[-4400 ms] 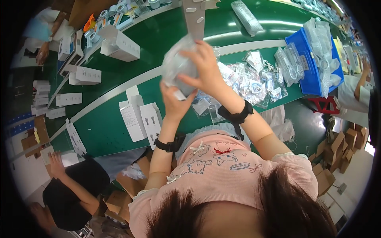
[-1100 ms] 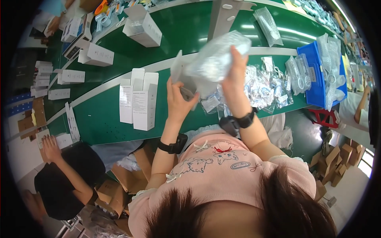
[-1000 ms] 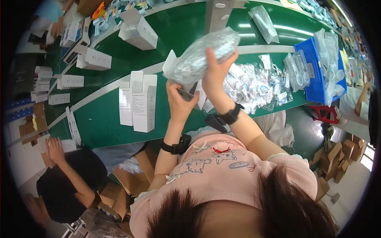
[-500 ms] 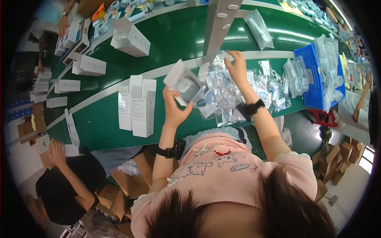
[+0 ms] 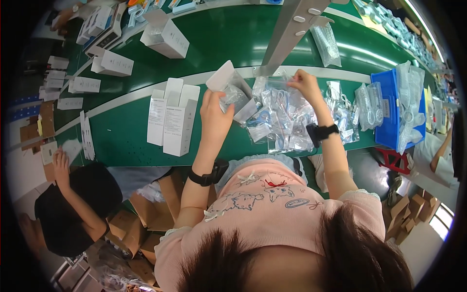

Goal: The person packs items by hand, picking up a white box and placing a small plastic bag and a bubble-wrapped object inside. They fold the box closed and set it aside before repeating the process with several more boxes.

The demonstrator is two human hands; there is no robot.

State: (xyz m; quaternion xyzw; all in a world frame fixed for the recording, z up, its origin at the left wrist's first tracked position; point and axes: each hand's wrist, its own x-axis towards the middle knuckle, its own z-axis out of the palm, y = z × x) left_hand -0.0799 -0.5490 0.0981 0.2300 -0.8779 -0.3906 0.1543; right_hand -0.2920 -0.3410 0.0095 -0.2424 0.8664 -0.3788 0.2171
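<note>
My left hand (image 5: 216, 116) grips the near left side of an open white carton (image 5: 244, 115), its lid flap standing up. Inside the carton lies a clear bubble-wrapped item (image 5: 234, 99). Beyond the pile, my right hand (image 5: 307, 85) has its fingers pinched together on the edge of a clear plastic bag (image 5: 281, 83). Below it spreads a heap of clear bags (image 5: 292, 119) holding pale blue and white cords and small parts. Left of my left hand, two open white cartons (image 5: 178, 127) stand side by side on the green table.
A blue bin (image 5: 387, 113) of bubble-wrapped items stands at the right. A metal post (image 5: 287, 36) rises past the pile. More white cartons (image 5: 168, 41) stand on the far green surface (image 5: 219, 36). At the left, another person's hand (image 5: 61, 167) rests near flat cartons.
My right hand has closed from spread fingers to a pinch at the bags. The carton in my left hand has tilted slightly, and the view has shifted a little.
</note>
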